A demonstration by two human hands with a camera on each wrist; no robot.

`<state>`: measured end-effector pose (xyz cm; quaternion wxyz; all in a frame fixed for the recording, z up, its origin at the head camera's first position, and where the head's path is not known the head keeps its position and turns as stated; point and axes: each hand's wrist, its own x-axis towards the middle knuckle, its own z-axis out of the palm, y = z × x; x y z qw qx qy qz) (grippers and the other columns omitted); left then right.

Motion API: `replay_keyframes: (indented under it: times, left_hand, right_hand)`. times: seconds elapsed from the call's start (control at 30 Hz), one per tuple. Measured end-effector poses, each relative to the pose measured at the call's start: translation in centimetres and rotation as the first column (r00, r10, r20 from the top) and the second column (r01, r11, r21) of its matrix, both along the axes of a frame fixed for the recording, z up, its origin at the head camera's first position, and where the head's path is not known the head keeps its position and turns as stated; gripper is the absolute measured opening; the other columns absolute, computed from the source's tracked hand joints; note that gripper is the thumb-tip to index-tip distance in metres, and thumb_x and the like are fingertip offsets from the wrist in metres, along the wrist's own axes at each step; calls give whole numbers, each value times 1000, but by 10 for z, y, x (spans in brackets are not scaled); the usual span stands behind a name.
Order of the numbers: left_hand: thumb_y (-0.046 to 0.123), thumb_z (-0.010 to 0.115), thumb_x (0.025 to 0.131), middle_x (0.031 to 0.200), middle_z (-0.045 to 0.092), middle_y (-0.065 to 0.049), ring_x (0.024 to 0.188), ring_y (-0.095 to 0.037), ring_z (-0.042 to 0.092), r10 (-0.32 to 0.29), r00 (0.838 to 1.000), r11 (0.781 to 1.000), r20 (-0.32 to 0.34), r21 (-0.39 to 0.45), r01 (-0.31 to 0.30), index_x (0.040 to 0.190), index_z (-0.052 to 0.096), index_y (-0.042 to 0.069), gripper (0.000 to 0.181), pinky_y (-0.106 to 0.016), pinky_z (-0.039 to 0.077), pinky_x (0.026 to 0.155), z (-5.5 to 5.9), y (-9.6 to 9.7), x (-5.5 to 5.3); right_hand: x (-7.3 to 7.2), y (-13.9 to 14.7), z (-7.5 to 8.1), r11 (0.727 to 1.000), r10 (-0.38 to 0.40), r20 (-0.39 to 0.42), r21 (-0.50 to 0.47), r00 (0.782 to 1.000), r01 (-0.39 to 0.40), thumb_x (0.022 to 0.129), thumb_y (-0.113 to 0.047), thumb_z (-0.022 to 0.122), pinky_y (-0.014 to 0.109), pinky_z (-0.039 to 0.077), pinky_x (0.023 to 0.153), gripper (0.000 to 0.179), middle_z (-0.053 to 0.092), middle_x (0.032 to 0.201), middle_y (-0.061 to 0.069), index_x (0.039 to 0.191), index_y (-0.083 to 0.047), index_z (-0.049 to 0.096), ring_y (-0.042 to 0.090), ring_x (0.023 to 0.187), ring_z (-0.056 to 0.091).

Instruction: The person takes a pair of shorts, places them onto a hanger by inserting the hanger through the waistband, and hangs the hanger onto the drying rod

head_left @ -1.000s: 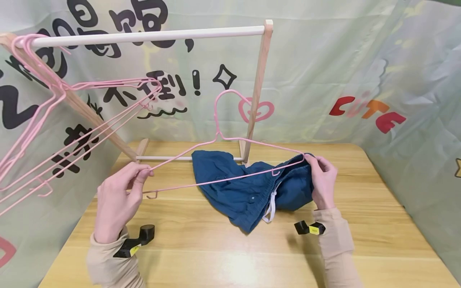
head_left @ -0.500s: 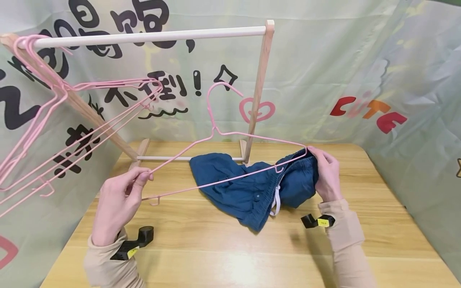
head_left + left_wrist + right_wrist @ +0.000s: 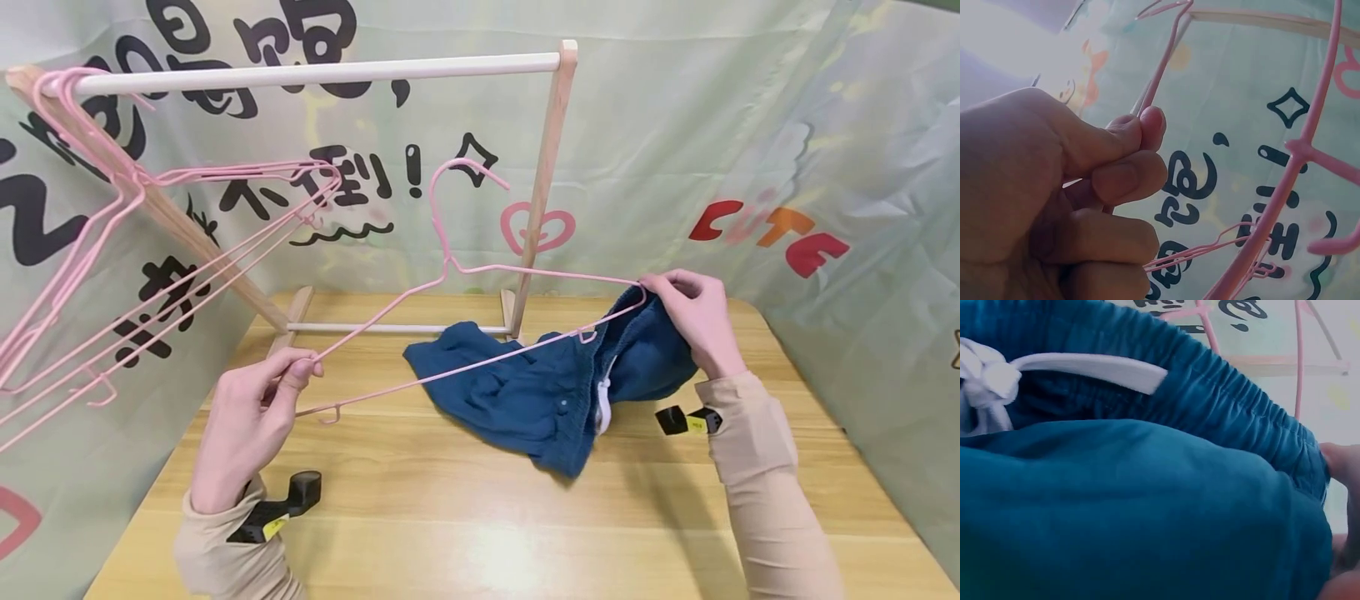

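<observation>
My left hand (image 3: 251, 417) pinches the left end of a pink wire clothes hanger (image 3: 555, 272) between thumb and forefinger; the left wrist view shows this grip (image 3: 1147, 128) close up. Dark blue shorts (image 3: 502, 392) with an elastic waistband and a white drawstring (image 3: 603, 404) hang partly off the table. My right hand (image 3: 697, 321) pinches the waistband at the hanger's right end, which sits inside the waist opening. In the right wrist view the shorts (image 3: 1147, 519) fill most of the frame and hide much of the fingers.
A wooden rack with a white top rail (image 3: 330, 73) stands behind. Several pink hangers (image 3: 240, 171) hang at its left end. The wooden table (image 3: 420, 525) lies below, with a printed cloth backdrop (image 3: 637, 150) around it.
My right hand has moved up and to the right, lifting and pulling the waistband with it. The hanger's hook and right end have risen. The left hand has barely moved.
</observation>
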<state>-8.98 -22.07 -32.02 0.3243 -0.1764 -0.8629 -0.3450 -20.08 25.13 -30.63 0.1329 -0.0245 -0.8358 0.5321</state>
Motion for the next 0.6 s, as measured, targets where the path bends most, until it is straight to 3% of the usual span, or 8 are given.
replay_keyframes:
  times: [0.2,0.37,0.5,0.6]
  left_hand:
    - [-3,61,96,68,57,7,47,7,30,-59,998,998,35,23,58,91,71,14,21,-17,29,44,2,0,2]
    - [-3,59,97,68,52,7,47,7,29,-82,994,996,72,26,81,89,70,15,22,-17,27,43,2,1,4]
    - [-2,58,98,68,54,5,46,8,28,-79,995,997,65,28,77,89,70,12,21,-17,27,41,4,6,3]
    - [-1,58,98,69,55,4,46,7,31,-78,995,996,62,34,76,89,70,12,20,-18,28,41,4,7,3]
  right_hand:
    - [-5,3,26,978,21,37,204,999,-28,93,-51,65,23,40,77,37,61,70,-30,94,-16,75,5,82,54]
    - [-8,0,39,958,-3,38,288,999,-8,92,-58,61,30,41,80,53,61,72,-26,102,-8,75,13,87,53]
    - [-11,-5,46,927,-56,6,371,998,50,93,-60,57,35,43,82,61,77,92,2,109,-4,73,23,98,58]
    - [-13,-7,49,900,-83,-19,428,996,83,93,-59,54,39,43,82,60,74,111,24,111,-5,73,34,105,61]
